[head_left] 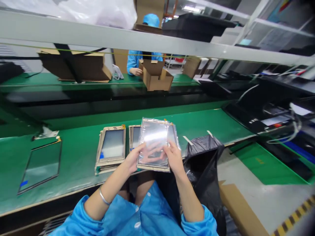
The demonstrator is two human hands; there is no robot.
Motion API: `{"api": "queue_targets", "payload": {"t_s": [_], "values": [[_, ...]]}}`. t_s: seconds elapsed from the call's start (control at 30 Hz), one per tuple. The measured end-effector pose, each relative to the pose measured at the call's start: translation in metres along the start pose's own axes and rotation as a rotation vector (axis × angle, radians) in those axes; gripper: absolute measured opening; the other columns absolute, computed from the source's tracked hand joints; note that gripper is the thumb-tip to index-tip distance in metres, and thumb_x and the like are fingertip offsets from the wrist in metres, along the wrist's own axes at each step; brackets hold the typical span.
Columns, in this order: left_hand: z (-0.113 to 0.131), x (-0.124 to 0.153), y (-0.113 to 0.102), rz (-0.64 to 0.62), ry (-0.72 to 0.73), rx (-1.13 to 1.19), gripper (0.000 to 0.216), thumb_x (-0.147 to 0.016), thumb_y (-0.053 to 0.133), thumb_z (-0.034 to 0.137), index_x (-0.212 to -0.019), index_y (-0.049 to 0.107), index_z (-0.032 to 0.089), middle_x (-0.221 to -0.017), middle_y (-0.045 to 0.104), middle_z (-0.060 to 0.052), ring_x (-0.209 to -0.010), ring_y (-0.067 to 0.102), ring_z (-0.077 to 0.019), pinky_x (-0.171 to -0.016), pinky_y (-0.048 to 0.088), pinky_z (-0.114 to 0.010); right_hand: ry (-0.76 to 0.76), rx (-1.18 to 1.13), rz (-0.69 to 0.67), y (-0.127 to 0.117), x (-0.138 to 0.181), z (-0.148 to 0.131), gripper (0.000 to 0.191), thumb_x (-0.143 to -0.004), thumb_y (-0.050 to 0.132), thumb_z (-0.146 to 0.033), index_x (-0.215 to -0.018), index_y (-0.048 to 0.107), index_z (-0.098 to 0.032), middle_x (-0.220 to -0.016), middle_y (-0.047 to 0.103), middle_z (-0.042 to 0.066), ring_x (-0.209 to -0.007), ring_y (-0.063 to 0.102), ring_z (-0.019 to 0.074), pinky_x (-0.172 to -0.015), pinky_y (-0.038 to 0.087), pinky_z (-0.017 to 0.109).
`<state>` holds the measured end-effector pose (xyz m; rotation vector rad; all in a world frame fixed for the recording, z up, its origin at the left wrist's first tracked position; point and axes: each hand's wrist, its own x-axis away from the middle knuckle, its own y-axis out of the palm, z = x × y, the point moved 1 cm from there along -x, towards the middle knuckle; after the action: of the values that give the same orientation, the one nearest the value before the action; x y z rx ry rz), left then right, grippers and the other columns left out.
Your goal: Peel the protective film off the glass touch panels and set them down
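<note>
The left hand (pixel 133 159) and right hand (pixel 173 158) are holding the wrapped panel (pixel 154 137) above the table's (pixel 81 157) near edge. The fingers are clamping its two long sides, and its long axis is pointing away from the person.

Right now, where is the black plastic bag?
In the head view the black plastic bag hangs at the green workbench's near edge, just right of the right hand holding the wrapped panel, with flat cardboard on the floor beside it.
</note>
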<state>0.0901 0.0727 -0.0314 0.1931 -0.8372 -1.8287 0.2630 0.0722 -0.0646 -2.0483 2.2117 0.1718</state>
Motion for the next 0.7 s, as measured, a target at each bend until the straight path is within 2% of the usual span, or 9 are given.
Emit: {"api": "queue_targets", "payload": {"t_s": [0.07,0.13,0.23,0.3,0.4,0.47,0.57,0.7], "values": [[0.006,0.018,-0.004,-0.021,0.008,0.114,0.049,-0.092,0.043,0.031,-0.141,0.035,0.027,-0.134,0.054,-0.012,-0.124,0.050,-0.0289,-0.097,0.043,-0.053,-0.251,0.306,0.067,0.014,0.008,-0.016,0.047,-0.088,0.055,-0.040,-0.129,0.048,-0.016,-0.102,0.065,0.013,-0.089,0.063,0.0260,-0.069,0.055,0.038],[0.013,0.033,-0.006,-0.020,0.029,0.241,0.052,-0.095,0.038,0.028,-0.145,0.025,0.032,-0.137,0.052,-0.011,-0.125,0.049,-0.0268,-0.094,0.046,-0.050,-0.539,0.557,0.028,0.030,0.020,-0.034,0.041,-0.091,0.052,-0.032,-0.129,0.049,-0.017,-0.122,0.056,0.016,-0.113,0.052,0.0292,-0.089,0.048,0.046],[0.023,0.049,-0.011,0.054,0.044,0.350,0.048,-0.097,0.034,0.029,-0.144,0.028,0.031,-0.134,0.055,-0.009,-0.119,0.055,-0.0230,-0.082,0.054,-0.033,-0.798,0.682,-0.332,0.056,0.040,-0.055,0.033,-0.094,0.050,-0.029,-0.124,0.053,-0.018,-0.122,0.057,0.014,-0.113,0.052,0.0278,-0.092,0.047,0.045],[0.027,0.055,-0.015,0.111,0.027,0.374,0.045,-0.097,0.034,0.033,-0.141,0.036,0.027,-0.131,0.058,-0.010,-0.105,0.063,-0.0217,-0.069,0.055,-0.026,-0.861,0.709,-0.492,0.070,0.049,-0.062,0.031,-0.093,0.053,-0.031,-0.121,0.055,-0.017,-0.121,0.058,0.014,-0.111,0.053,0.0276,-0.089,0.049,0.044],[0.028,0.060,-0.022,0.151,0.024,0.395,0.046,-0.096,0.035,0.037,-0.139,0.040,0.024,-0.127,0.060,-0.011,-0.086,0.068,-0.0196,-0.056,0.053,-0.022,-0.896,0.754,-0.544,0.083,0.051,-0.065,0.026,-0.094,0.051,-0.026,-0.117,0.057,-0.014,-0.118,0.060,0.015,-0.109,0.055,0.0269,-0.087,0.050,0.042],[0.029,0.062,-0.025,0.177,0.056,0.413,0.045,-0.097,0.034,0.037,-0.141,0.036,0.029,-0.128,0.059,-0.009,-0.093,0.067,-0.0192,-0.061,0.054,-0.023,-0.913,0.758,-0.554,0.087,0.048,-0.066,0.022,-0.095,0.048,-0.020,-0.113,0.058,-0.014,-0.113,0.063,0.014,-0.106,0.058,0.0253,-0.084,0.051,0.038],[0.029,0.064,-0.029,0.234,0.079,0.450,0.046,-0.097,0.034,0.033,-0.143,0.031,0.031,-0.132,0.056,-0.010,-0.112,0.059,-0.0203,-0.081,0.053,-0.030,-0.959,0.762,-0.523,0.092,0.047,-0.068,0.019,-0.095,0.045,-0.014,-0.107,0.060,-0.012,-0.107,0.065,0.013,-0.099,0.061,0.0233,-0.080,0.053,0.035],[0.029,0.064,-0.032,0.286,0.094,0.486,0.046,-0.098,0.032,0.033,-0.143,0.028,0.034,-0.140,0.048,-0.008,-0.125,0.049,-0.0208,-0.094,0.048,-0.040,-1.009,0.811,-0.497,0.098,0.052,-0.068,0.023,-0.096,0.043,-0.015,-0.110,0.061,-0.010,-0.107,0.066,0.015,-0.099,0.063,0.0237,-0.081,0.054,0.035]]}}
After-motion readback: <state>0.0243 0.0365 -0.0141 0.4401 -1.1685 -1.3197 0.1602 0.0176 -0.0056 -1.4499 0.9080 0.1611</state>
